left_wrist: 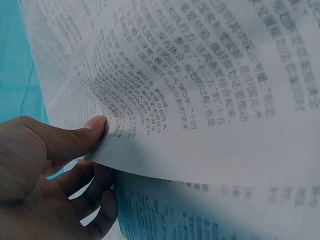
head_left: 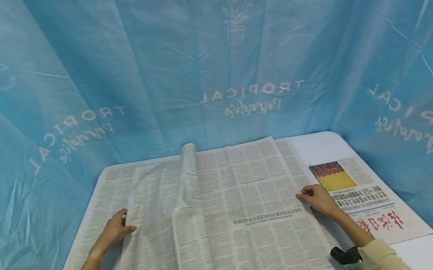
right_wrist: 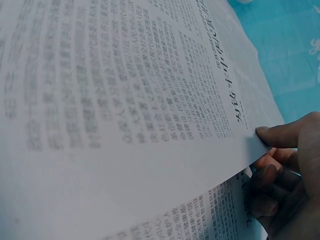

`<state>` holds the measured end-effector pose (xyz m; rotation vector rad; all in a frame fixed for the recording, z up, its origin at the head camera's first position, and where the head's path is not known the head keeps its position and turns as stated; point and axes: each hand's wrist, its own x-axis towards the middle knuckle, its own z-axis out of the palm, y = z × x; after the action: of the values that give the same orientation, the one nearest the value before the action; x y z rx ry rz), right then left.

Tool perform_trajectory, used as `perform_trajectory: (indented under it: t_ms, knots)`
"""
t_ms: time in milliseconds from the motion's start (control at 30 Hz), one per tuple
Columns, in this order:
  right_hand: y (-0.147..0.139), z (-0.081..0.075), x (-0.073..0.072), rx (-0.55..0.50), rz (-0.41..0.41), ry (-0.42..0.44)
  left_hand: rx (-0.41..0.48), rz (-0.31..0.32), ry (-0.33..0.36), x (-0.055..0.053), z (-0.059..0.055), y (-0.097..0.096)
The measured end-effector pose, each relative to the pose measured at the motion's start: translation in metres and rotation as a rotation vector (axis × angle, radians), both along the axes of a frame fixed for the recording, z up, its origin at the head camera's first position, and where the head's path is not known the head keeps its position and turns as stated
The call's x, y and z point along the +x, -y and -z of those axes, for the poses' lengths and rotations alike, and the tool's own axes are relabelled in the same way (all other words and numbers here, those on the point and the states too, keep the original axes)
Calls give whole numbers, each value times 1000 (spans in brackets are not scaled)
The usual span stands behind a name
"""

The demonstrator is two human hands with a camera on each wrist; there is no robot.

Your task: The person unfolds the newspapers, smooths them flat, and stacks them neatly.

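A large spread newspaper sheet is held by its two side edges, with a raised fold running down its middle. My left hand pinches the left edge; in the left wrist view the thumb lies on top of the paper and the curled fingers are below. On the opposite edge, my right hand pinches the sheet between thumb and fingers, and the right wrist view shows that edge lifted over printed paper underneath.
Another newspaper with a red title and a yellow picture lies at the right of the white table. More newsprint shows under the sheet at the left. A blue curtain stands around the table's back and sides.
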<state>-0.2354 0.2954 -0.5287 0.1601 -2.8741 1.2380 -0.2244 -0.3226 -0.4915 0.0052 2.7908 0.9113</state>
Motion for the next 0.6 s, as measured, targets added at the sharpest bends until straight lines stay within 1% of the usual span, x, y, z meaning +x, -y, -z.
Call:
perform_trajectory:
  t_ms: [133, 233, 300, 400, 600]
  knots:
    - [-1, -1, 1, 16, 25, 0, -27, -2, -33, 3, 1, 4]
    - [-1, -2, 2, 36, 48, 5, -44, -22, -44, 5, 1, 7]
    - [-1, -2, 2, 39, 65, 9, -59, -33, -38, 6, 0, 9]
    - [-2, -1, 3, 39, 73, 7, -75, -58, -12, 6, -2, 13]
    - [-5, 1, 4, 63, 96, -16, -104, -78, 6, 10, -4, 30]
